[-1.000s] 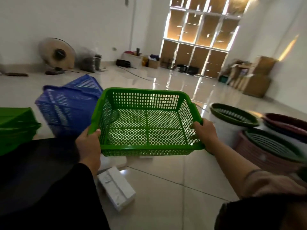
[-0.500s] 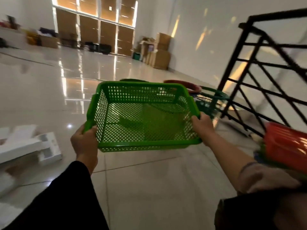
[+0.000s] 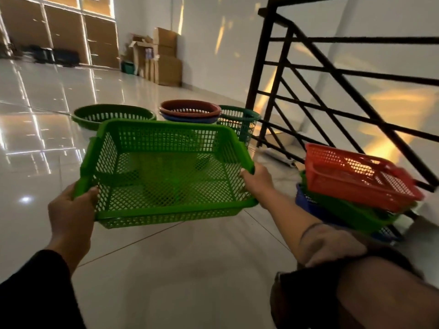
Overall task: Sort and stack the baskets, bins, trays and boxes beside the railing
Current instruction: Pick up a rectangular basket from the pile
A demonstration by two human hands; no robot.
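Note:
I carry a green rectangular mesh basket (image 3: 166,172) above the tiled floor, tilted a little down to the left. My left hand (image 3: 71,207) grips its near left corner and my right hand (image 3: 256,181) grips its right rim. At the right, beside the black railing (image 3: 332,74), stands a stack of rectangular baskets: an orange one (image 3: 356,176) on top, a green one (image 3: 344,210) under it and a blue one (image 3: 306,203) at the bottom. The stack leans and its far end is partly hidden by the railing foot.
Behind the held basket stand a round green basket (image 3: 114,115), a brown and blue round stack (image 3: 190,110) and a tall teal mesh bin (image 3: 240,122). Cardboard boxes (image 3: 164,60) line the far wall. My knee (image 3: 356,293) fills the lower right.
The view has swung right from the blue and green baskets to the railing. The green basket stays in both hands and now hangs left of the orange-topped stack.

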